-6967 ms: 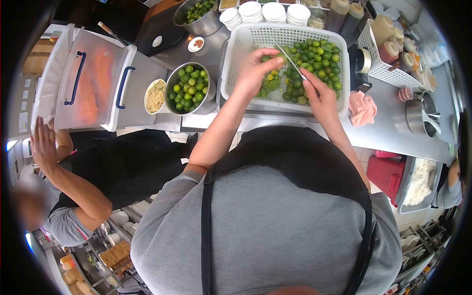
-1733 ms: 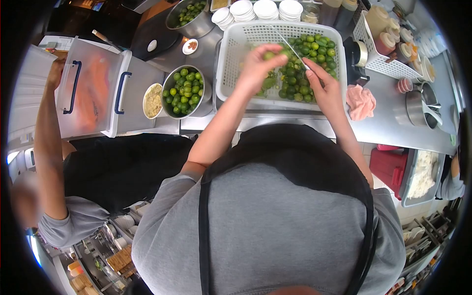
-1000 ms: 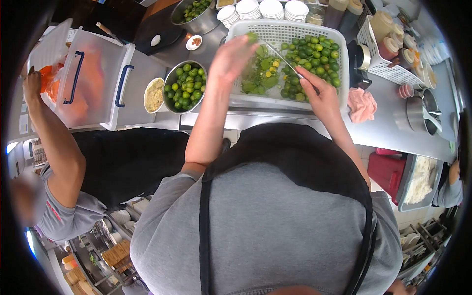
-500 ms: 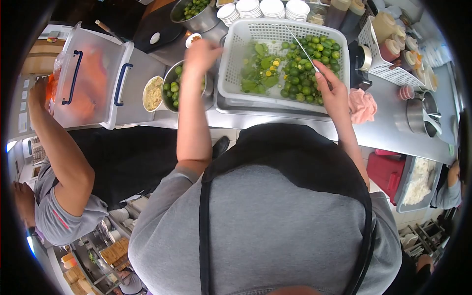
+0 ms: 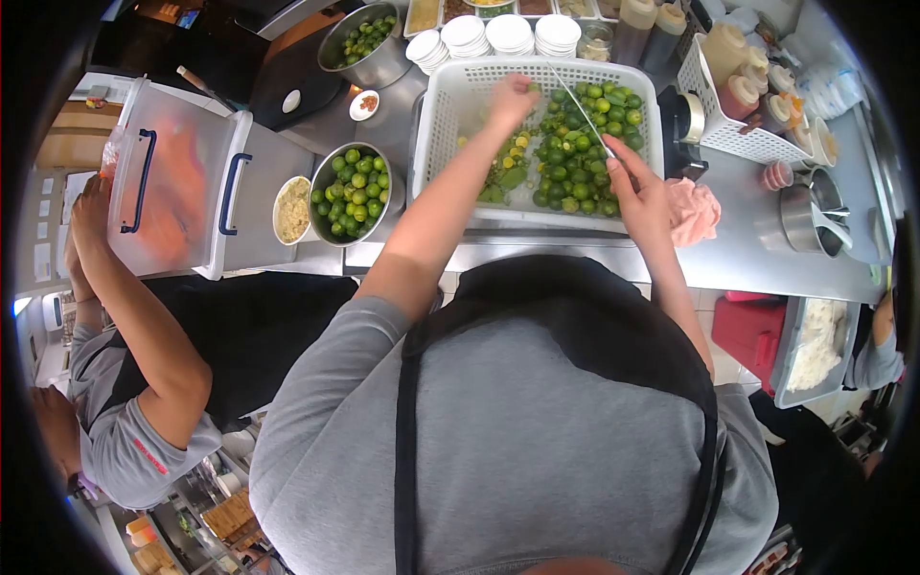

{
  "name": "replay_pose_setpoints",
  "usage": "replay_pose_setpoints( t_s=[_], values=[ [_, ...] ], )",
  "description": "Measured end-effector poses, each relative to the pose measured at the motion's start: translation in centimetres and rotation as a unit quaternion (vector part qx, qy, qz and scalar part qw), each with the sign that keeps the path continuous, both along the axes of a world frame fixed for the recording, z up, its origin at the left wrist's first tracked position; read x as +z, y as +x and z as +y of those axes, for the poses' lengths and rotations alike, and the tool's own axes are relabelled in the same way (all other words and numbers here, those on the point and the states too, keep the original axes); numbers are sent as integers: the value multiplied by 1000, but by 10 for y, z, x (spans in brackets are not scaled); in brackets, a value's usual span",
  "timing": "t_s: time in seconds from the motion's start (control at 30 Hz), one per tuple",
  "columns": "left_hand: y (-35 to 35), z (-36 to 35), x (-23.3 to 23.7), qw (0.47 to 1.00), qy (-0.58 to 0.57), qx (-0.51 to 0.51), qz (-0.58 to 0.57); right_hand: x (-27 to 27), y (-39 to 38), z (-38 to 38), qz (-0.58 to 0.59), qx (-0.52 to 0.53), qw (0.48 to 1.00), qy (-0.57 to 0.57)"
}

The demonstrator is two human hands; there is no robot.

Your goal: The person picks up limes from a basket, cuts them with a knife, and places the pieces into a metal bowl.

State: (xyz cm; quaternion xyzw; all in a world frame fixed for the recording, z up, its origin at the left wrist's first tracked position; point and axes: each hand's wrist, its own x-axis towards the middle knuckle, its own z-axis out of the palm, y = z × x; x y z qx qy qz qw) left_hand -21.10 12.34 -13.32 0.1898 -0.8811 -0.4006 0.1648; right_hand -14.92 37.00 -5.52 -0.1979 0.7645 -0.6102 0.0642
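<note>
My right hand point(image 5: 635, 182) grips a knife point(image 5: 581, 107), its thin blade pointing up and left across the limes. My left hand point(image 5: 513, 103) is over the left half of a white perforated basket point(image 5: 433, 125), fingers curled together near the limes' edge; I cannot tell what is in them. Green limes point(image 5: 582, 158) fill the right half of the basket. Leaves and yellow cut bits point(image 5: 513, 163) lie on its left side, partly behind my left forearm. Left of the basket stands a steel pot point(image 5: 388, 206) heaped with whole limes point(image 5: 350, 192).
A bowl of pale crumbly food point(image 5: 291, 211) and a lidded bin point(image 5: 182, 182) stand left, where a co-worker's arm point(image 5: 144, 297) reaches. White lid stacks point(image 5: 510, 34) line the back. Right are a pink cloth point(image 5: 692, 211) and a bottle basket point(image 5: 752, 139).
My left hand has moved right, from above the steel pot to over the basket, uncovering the limes in the pot. My right hand still holds the knife. The view has shifted slightly.
</note>
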Motion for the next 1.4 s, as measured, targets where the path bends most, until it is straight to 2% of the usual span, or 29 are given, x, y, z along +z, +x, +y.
replay_pose_setpoints(
  t_s=[0.07, 0.1, 0.17, 0.2, 0.27, 0.37, 0.6, 0.67, 0.77, 0.8, 0.87, 0.97, 1.07, 1.2, 1.27, 1.4],
  values=[
    [19, -6, 29, 976, 212, -34, 47, 4, 1, -2, 10, 9, 1000, -6],
    [30, -6, 40, 976, 212, -32, 45, 3, 2, -4, 8, 10, 1000, -5],
    [52, -4, 60, 942, 325, -69, 58, 2, 2, -7, -25, 40, 998, 32],
    [62, -3, 67, 942, 325, -66, 58, 3, 4, -10, -26, 43, 998, 32],
    [76, 1, 78, 885, 447, -64, 112, 7, 9, -14, -35, 65, 996, 39],
    [88, 6, 88, 888, 427, -56, 160, 4, 13, -20, 6, 81, 997, 8],
    [94, 14, 96, 867, 454, -36, 200, 6, 17, -19, 8, 75, 997, 32],
    [96, 15, 93, 910, 372, -66, 171, 3, 15, -21, 80, 55, 995, 4],
    [103, 34, 100, 913, 372, -97, 137, 13, 15, -22, 92, 39, 995, 29],
    [106, 39, 100, 913, 377, -107, 109, 13, 12, -21, 92, 37, 995, 30],
    [107, 42, 101, 918, 368, -90, 115, 12, 5, -18, 10, 26, 996, 79],
    [100, 24, 91, 918, 361, -63, 154, 11, 11, -16, 16, 47, 998, 29],
    [96, 10, 93, 912, 354, -15, 207, 13, 20, -15, 35, 79, 996, 26],
    [96, 9, 93, 918, 339, -20, 206, 11, 21, -17, 39, 81, 996, 23],
    [98, 15, 92, 938, 305, -47, 160, 15, 19, -20, 27, 75, 996, 34],
    [100, 20, 98, 902, 394, -75, 160, 12, 17, -24, 59, 61, 996, 25]
  ],
)
